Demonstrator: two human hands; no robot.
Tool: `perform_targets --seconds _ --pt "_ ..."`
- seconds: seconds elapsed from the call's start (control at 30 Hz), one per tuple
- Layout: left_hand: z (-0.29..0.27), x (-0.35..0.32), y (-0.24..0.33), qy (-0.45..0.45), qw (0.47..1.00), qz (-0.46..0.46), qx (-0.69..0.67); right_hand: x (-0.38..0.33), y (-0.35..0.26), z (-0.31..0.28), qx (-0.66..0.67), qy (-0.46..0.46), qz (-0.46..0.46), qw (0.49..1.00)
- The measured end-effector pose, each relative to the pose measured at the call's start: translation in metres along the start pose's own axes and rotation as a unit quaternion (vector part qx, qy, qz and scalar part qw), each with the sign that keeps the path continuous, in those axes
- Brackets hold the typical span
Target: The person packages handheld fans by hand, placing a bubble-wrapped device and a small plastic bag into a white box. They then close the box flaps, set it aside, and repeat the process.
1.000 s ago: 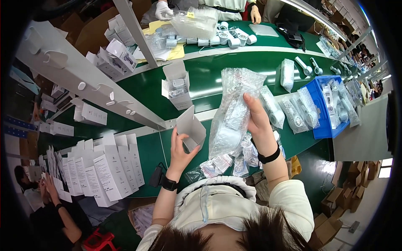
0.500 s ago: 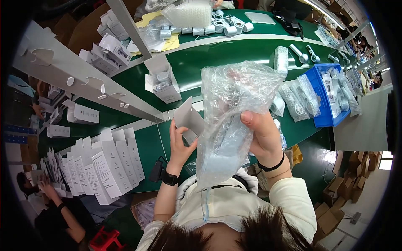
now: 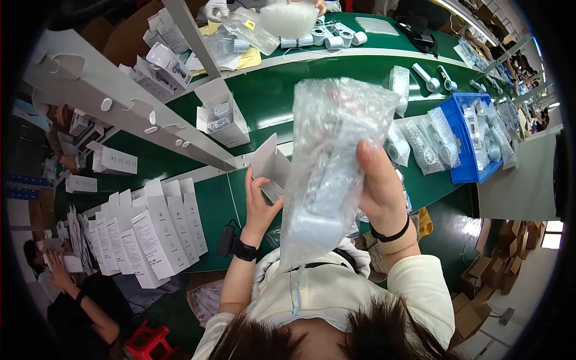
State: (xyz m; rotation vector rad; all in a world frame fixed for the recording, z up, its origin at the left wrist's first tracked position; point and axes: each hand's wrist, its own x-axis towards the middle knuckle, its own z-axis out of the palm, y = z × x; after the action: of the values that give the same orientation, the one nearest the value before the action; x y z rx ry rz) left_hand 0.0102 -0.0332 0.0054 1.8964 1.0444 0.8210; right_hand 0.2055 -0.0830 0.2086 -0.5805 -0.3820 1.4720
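My right hand [image 3: 384, 189] grips a clear bubble-wrap bag [image 3: 333, 126], its thumb across the bag's right side. A light-blue device with a wide rounded end [image 3: 318, 231] shows blurrily through the plastic; its exact kind is hard to make out. Just left of the bag, the fingers of my left hand [image 3: 262, 207] close around an open white carton [image 3: 268, 162], flaps raised. The bag covers part of this carton's right side. Beyond it on the green table stands another open white carton [image 3: 227, 129] with wrapped contents.
Several white cartons [image 3: 159, 240] stand in rows at the left. On the right, a blue bin [image 3: 459, 138] holds wrapped items beside bubble-wrapped devices [image 3: 423, 144]. A metal post and rail [image 3: 132, 108] cross the left. Across the table, a person's gloved hand [image 3: 217, 11] works among loose parts.
The bubble-wrap bag has shifted slightly and turned in my right hand. My left hand keeps its hold on the carton. Across the table, a gloved hand with a clear bag has come into view.
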Motion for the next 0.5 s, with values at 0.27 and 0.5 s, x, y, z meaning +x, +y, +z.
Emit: perform_targets --seconds 0.27,0.5 --pt "0.006 -0.004 0.014 0.102 0.993 0.039 -0.045 0.030 0.031 -0.055 0.022 0.112 -0.123 0.986" --pt "0.022 -0.012 0.010 0.119 0.989 -0.055 -0.067 0.051 0.105 -0.066 -0.189 0.095 -0.298 0.931"
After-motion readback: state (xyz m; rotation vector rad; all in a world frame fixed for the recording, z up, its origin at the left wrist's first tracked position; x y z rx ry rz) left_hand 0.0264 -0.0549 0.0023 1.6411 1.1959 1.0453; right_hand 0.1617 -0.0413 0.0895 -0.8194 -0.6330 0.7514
